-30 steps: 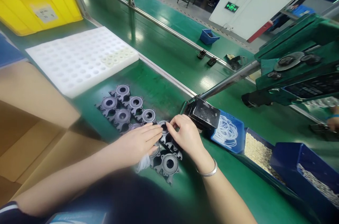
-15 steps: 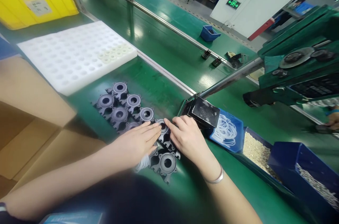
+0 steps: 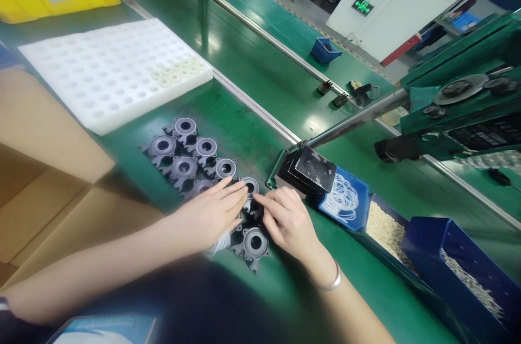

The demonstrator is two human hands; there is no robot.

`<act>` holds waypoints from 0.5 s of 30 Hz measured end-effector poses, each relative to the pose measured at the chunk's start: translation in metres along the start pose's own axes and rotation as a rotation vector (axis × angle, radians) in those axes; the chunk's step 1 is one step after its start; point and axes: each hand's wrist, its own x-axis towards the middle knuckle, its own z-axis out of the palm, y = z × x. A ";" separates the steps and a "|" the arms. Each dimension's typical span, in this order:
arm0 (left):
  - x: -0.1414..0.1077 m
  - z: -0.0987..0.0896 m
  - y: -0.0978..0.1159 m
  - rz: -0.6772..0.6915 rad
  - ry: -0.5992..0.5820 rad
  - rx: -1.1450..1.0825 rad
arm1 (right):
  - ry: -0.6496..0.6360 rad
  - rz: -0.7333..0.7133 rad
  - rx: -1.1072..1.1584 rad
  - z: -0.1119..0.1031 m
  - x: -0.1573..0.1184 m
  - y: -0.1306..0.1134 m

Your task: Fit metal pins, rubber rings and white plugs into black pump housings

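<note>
L hand (image 3: pixel 220 211) flat, white rings (image 3: pixel 220 243) beneath, grip hidden; R hand (image 3: pixel 290 220) half-curled, grip unclear, index by housing (image 3: pixel 254 182) — prob. stiff, weighty; hold outer edge; rings prob. soft.

Dark grey metal parts (image 3: pixel 184 159) lie flat in close, slanting rows on the green table (image 3: pixel 240 127), faces up, each with a round rim, a dark central hole and notched edges. One part (image 3: pixel 253 183) sits between the left hand (image 3: pixel 215 214) and right hand (image 3: pixel 287 219), its near side covered by fingertips. Thin white rings (image 3: pixel 220 244), bundled, hang under the left palm, partly hidden.
</note>
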 end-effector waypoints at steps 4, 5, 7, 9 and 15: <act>0.002 0.001 0.000 0.001 -0.008 0.007 | -0.017 0.108 -0.074 0.006 0.016 0.001; 0.002 0.001 0.001 0.000 -0.015 0.015 | -0.046 0.116 -0.104 0.008 0.019 0.001; 0.003 0.003 0.001 -0.004 -0.014 0.026 | -0.074 0.122 -0.169 0.011 0.024 -0.001; 0.004 0.004 0.002 -0.010 0.000 0.028 | -0.061 0.118 -0.223 0.013 0.024 -0.002; -0.002 -0.007 -0.006 -0.056 0.071 -0.030 | -0.010 0.077 -0.216 0.010 0.022 -0.001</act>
